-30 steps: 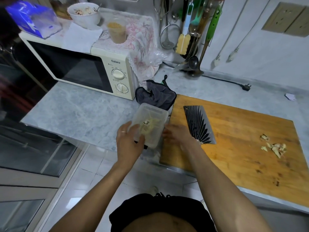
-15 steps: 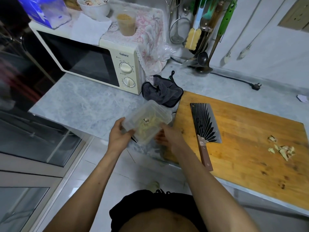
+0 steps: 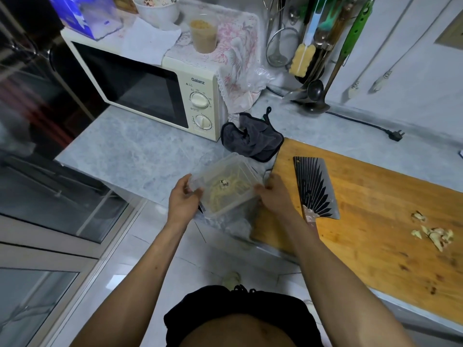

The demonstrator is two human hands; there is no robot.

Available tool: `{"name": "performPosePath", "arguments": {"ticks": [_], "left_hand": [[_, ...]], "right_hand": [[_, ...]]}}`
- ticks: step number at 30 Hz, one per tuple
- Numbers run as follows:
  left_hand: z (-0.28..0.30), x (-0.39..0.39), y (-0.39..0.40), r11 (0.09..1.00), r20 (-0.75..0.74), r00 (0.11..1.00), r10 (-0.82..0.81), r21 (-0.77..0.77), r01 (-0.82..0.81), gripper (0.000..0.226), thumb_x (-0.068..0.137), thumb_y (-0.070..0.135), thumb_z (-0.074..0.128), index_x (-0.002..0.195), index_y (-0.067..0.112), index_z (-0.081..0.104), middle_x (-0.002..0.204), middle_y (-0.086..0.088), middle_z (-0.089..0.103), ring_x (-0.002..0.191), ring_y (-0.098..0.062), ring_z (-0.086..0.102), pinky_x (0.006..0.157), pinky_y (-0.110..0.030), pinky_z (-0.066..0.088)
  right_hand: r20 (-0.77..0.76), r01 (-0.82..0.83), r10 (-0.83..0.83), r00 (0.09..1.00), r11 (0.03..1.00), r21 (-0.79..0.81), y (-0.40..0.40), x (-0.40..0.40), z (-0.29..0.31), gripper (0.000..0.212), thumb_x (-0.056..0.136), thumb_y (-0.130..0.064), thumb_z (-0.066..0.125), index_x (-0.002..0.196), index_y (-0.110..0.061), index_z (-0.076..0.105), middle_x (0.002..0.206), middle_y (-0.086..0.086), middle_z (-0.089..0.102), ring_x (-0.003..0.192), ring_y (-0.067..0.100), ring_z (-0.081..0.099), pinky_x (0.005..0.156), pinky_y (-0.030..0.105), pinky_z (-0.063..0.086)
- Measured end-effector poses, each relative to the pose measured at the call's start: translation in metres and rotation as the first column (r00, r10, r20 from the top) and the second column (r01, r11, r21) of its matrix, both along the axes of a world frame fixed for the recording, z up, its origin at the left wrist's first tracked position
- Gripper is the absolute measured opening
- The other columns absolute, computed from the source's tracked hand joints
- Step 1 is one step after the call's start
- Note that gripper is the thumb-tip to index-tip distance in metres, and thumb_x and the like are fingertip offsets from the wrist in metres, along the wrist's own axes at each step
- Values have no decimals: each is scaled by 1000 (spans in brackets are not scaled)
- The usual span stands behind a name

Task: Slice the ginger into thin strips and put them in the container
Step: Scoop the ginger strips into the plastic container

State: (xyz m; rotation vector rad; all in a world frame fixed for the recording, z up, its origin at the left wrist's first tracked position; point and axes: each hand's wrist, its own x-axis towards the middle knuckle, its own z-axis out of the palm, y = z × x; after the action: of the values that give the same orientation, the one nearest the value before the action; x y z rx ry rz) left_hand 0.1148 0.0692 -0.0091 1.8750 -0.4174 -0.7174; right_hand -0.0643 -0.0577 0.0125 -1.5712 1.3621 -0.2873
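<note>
The container (image 3: 226, 187) (pale ginger strips (image 3: 220, 196) inside) is gripped between left hand (image 3: 184, 199) and right hand (image 3: 274, 196); it should be kept level and set down gently.

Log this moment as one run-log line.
stage: strips in container | left hand: grips it | right hand: grips it | cleaver: flat on cutting board | ginger scraps: on board

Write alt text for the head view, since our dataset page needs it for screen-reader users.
A person's left hand and right hand hold a clear plastic container of thin ginger strips at the counter's edge. To its right, a cleaver lies flat on a wooden cutting board with ginger scraps; a microwave stands behind.
</note>
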Motion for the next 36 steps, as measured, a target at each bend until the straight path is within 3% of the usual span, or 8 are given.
{"name": "performPosePath", "arguments": {"ticks": [2,5,10,15,19,26,33,36], "left_hand": [[-1,-5,1,1000,-2,1000,8,-1,-8,47,95,10,63,140,17,52,122,3,62,111,-17,60,100,-37,51],[-1,-10,2,998,-34,998,59,-4,-59,48,97,14,61,143,18,48,116,9,60,109,-17,61,95,-47,54],[-1,-4,1,988,-32,987,157,14,-157,44,97,13,61,139,13,52,121,5,59,112,-16,58,104,-36,48],[1,2,6,981,-121,975,185,81,-176,25,94,22,67,116,19,57,95,10,57,95,-14,55,82,-24,44],[-4,1,20,977,-331,920,208,116,-179,15,86,24,71,93,16,61,89,-1,64,83,-20,57,76,-32,45],[-5,-9,23,966,-325,910,258,55,-254,23,82,22,79,91,12,60,86,-4,60,79,-19,54,75,-31,44],[-5,-17,21,957,-215,933,289,32,-289,23,85,22,77,95,10,59,84,2,57,75,-14,54,69,-22,44],[-6,-20,19,953,-94,948,303,12,-303,18,86,19,75,92,15,58,85,3,62,82,-18,61,75,-26,48]], "right_hand": [[-63,-127,123,990,990,-55,-8,1,1,37,97,-25,59,122,2,56,115,20,62,110,33,59,86,38,45],[-85,-116,108,991,988,-101,-8,1,5,23,97,-25,59,85,-7,54,77,6,56,73,19,53,60,30,35],[-134,-215,215,967,976,13,14,-10,2,43,95,-30,63,57,-16,48,57,2,54,52,12,48,57,28,36],[51,-5,-2,999,989,148,18,-16,-2,33,87,-32,75,65,-13,61,58,-3,63,52,4,60,49,14,42],[125,26,-61,990,965,262,18,-5,-6,13,89,-20,71,97,-14,63,91,0,67,76,12,63,69,30,54],[121,95,-78,990,986,-139,35,11,-17,13,83,-4,65,94,-8,60,88,2,63,79,14,58,60,18,39],[-80,-48,21,997,933,-357,41,18,-22,14,87,-3,56,100,-4,54,101,9,53,85,19,48,69,30,37],[-120,-107,65,991,918,-382,40,16,-20,12,90,-5,54,102,-4,53,104,10,50,90,22,49,71,29,34]]}}
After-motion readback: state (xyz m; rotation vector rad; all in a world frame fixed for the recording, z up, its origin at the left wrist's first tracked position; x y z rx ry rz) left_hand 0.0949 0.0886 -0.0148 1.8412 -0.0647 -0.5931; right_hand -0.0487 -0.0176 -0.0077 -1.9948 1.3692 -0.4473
